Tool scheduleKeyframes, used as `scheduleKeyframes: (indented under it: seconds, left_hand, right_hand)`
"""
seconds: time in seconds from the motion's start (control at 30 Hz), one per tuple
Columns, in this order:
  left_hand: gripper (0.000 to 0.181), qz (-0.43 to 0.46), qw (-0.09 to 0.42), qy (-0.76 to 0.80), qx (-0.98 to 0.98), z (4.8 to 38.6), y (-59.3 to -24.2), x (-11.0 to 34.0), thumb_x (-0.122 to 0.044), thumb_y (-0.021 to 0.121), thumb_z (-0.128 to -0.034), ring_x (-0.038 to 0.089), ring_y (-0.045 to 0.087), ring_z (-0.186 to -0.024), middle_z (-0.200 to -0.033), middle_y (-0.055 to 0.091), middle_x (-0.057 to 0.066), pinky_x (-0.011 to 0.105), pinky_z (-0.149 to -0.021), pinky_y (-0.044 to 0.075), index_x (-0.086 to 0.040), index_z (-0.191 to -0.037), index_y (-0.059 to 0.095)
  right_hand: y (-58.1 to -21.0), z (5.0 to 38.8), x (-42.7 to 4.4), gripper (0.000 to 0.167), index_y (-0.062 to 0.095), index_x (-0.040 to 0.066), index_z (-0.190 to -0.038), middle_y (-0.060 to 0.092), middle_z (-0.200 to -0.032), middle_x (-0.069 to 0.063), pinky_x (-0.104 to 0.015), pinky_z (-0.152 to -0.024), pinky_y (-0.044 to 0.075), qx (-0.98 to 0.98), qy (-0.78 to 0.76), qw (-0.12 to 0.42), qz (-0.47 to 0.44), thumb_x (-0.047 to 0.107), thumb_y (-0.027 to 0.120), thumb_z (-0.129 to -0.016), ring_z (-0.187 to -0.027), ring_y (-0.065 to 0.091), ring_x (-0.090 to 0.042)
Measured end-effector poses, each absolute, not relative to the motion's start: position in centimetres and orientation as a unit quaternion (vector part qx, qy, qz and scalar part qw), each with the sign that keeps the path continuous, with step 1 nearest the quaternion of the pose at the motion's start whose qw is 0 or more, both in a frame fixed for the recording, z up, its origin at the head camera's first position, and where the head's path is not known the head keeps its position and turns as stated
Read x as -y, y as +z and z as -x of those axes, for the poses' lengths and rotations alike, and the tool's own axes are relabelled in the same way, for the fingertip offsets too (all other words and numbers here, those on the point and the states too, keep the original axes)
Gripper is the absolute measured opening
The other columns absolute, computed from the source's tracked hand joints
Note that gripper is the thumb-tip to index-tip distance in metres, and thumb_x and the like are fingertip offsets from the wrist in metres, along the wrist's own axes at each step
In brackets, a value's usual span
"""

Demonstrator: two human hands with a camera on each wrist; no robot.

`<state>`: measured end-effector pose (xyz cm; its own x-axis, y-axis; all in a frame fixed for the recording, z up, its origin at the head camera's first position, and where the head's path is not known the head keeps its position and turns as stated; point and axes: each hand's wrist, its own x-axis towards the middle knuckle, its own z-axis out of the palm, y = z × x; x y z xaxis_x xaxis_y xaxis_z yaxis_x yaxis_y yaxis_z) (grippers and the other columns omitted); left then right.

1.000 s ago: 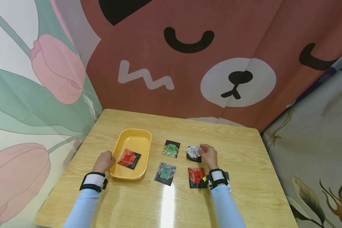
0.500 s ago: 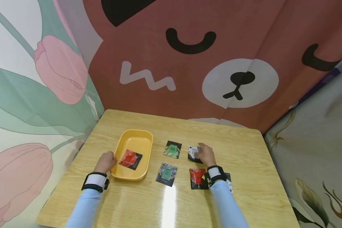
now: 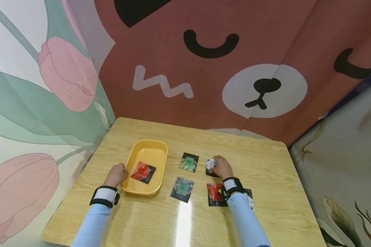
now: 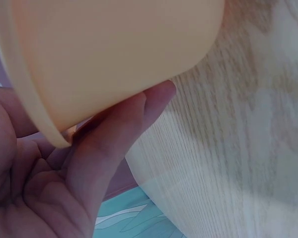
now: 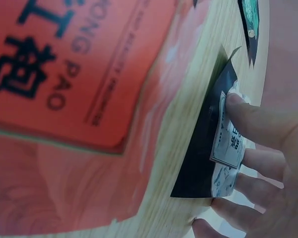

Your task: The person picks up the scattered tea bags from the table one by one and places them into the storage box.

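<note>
A yellow tray (image 3: 159, 183) stands at the left of the table with a red and black packet (image 3: 143, 172) inside. My left hand (image 3: 115, 175) grips the tray's left rim, fingers curled beneath it in the left wrist view. My right hand (image 3: 222, 167) is at a black and white packet (image 3: 210, 165); in the right wrist view the thumb lies on the packet's face (image 5: 229, 144) and the other fingers are along its far edge. The packet lies on the table or just off it; I cannot tell which.
Two green-labelled packets, one upper (image 3: 189, 162) and one lower (image 3: 182, 189), lie right of the tray. A red packet (image 3: 214, 192) and another black and white packet (image 3: 250, 199), partly hidden, lie by my right wrist. A patterned curtain (image 3: 160, 113) hangs behind the table.
My right hand has moved slightly left over the black and white packet and covers more of it. My left hand stays on the tray. The head view has shifted slightly.
</note>
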<state>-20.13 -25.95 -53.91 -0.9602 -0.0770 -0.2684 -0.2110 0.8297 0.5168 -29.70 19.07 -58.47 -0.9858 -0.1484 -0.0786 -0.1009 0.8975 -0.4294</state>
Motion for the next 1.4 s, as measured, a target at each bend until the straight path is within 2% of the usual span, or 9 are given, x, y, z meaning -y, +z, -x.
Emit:
scheduleKeyframes:
  seconds: [0.17,0.37,0.6,0.87,1.07,1.23,1.4]
  left_hand:
    - [0.020,0.080,0.122,0.282,-0.948,20.2,-54.1,26.1,-0.002,0.051,-0.1023,0.022,0.057,-0.066,-0.076,0.057,0.013,0.029,-0.058,0.046,0.013,-0.095,0.061]
    - [0.018,0.067,0.108,0.278,-0.952,20.2,-54.3,26.1,-0.001,0.052,-0.1005,0.022,0.056,-0.065,-0.075,0.057,0.012,0.030,-0.058,0.046,0.012,-0.093,0.062]
    - [0.019,0.074,0.113,0.275,-0.952,20.0,-54.2,25.9,-0.002,0.051,-0.1013,0.023,0.056,-0.066,-0.076,0.057,0.014,0.031,-0.059,0.046,0.013,-0.094,0.061]
    - [0.021,0.074,0.118,0.271,-0.952,20.2,-54.2,25.9,-0.003,0.051,-0.1024,0.023,0.057,-0.066,-0.076,0.058,0.014,0.030,-0.058,0.047,0.012,-0.094,0.061]
    - [0.020,0.078,0.120,0.275,-0.951,20.2,-53.9,25.9,-0.003,0.051,-0.1024,0.023,0.058,-0.066,-0.076,0.058,0.014,0.030,-0.058,0.046,0.012,-0.095,0.062]
    - [0.021,0.085,0.130,0.277,-0.948,20.3,-54.0,26.0,-0.004,0.050,-0.1032,0.023,0.058,-0.067,-0.077,0.058,0.014,0.029,-0.059,0.047,0.013,-0.097,0.061]
    - [0.021,0.091,0.141,0.280,-0.945,20.4,-53.9,25.9,-0.004,0.050,-0.1038,0.024,0.059,-0.069,-0.080,0.059,0.015,0.029,-0.060,0.048,0.013,-0.100,0.061]
  right_hand:
    - [-58.5,29.6,-19.0,0.057,0.065,-0.006,-0.131,0.065,-0.132,-0.027,-0.059,-0.095,0.054,-0.974,-0.216,0.037,0.056,0.011,0.090,-0.083,-0.116,0.063,-0.045]
    - [-58.6,29.6,-19.0,0.052,0.063,-0.001,-0.122,0.063,-0.131,-0.024,-0.065,-0.088,0.053,-0.974,-0.219,0.044,0.024,0.014,0.092,-0.081,-0.116,0.058,-0.046]
    - [-58.2,29.7,-19.7,0.052,0.064,-0.007,-0.123,0.066,-0.119,-0.027,-0.058,-0.084,0.056,-0.973,-0.225,0.035,0.021,0.009,0.090,-0.082,-0.106,0.065,-0.046]
    - [-57.5,29.6,-20.9,0.042,0.067,-0.005,-0.121,0.073,-0.105,-0.028,-0.056,-0.074,0.056,-0.964,-0.265,0.008,-0.011,0.010,0.085,-0.085,-0.088,0.070,-0.044]
    - [-58.0,29.3,-22.0,0.041,0.070,-0.013,-0.121,0.072,-0.109,-0.031,-0.046,-0.073,0.055,-0.939,-0.341,-0.004,-0.028,0.008,0.082,-0.088,-0.087,0.068,-0.038]
    - [-58.0,29.0,-22.7,0.036,0.070,-0.014,-0.119,0.072,-0.108,-0.030,-0.034,-0.070,0.049,-0.912,-0.405,0.007,-0.072,0.008,0.078,-0.091,-0.086,0.064,-0.032]
    - [-58.0,28.5,-22.9,0.030,0.073,-0.014,-0.114,0.074,-0.101,-0.025,-0.028,-0.067,0.045,-0.894,-0.437,0.016,-0.097,0.009,0.075,-0.095,-0.083,0.061,-0.025]
